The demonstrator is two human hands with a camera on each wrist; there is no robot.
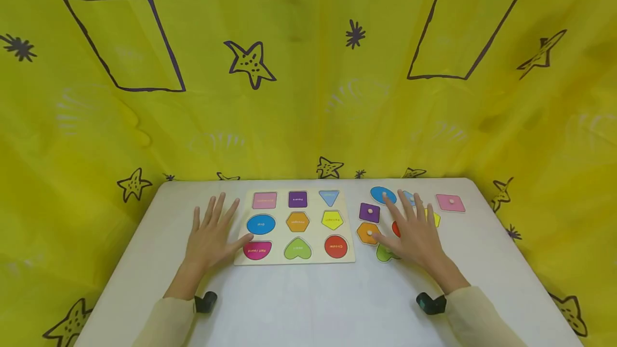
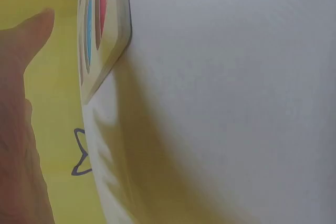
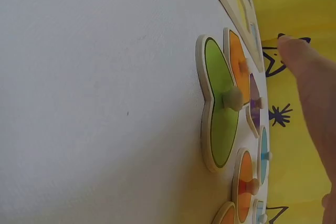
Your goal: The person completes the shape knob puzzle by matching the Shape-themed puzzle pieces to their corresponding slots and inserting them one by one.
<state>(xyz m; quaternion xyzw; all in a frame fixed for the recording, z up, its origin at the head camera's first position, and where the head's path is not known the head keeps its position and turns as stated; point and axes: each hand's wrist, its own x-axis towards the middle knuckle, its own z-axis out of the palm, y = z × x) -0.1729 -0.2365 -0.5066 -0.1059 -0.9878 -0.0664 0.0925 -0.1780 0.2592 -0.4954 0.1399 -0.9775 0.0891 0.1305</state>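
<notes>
My left hand [image 1: 209, 240] is spread with straight fingers beside a wooden shape board [image 1: 316, 253], its thumb overlapping the board's left edge in the head view. Nothing is in its grasp. With fingers apart, my right hand [image 1: 418, 237] hovers over loose knobbed puzzle pieces and holds none. Around and beneath it lie a green heart [image 3: 220, 129], an orange hexagon [image 1: 364, 228], a purple square [image 1: 369, 206], a blue oval [image 1: 378, 193] and a partly hidden red circle [image 1: 396, 228]. Its fingers partly cover a yellow piece [image 1: 436, 219] and a light-blue piece [image 1: 408, 196].
A pink rectangle piece [image 1: 450, 205] lies farther right on the white table [image 1: 308, 304]. Yellow cloth [image 1: 299, 122] with drawn stars hangs behind and at both sides. Dark devices sit at the left wrist [image 1: 206, 302] and right wrist [image 1: 430, 304].
</notes>
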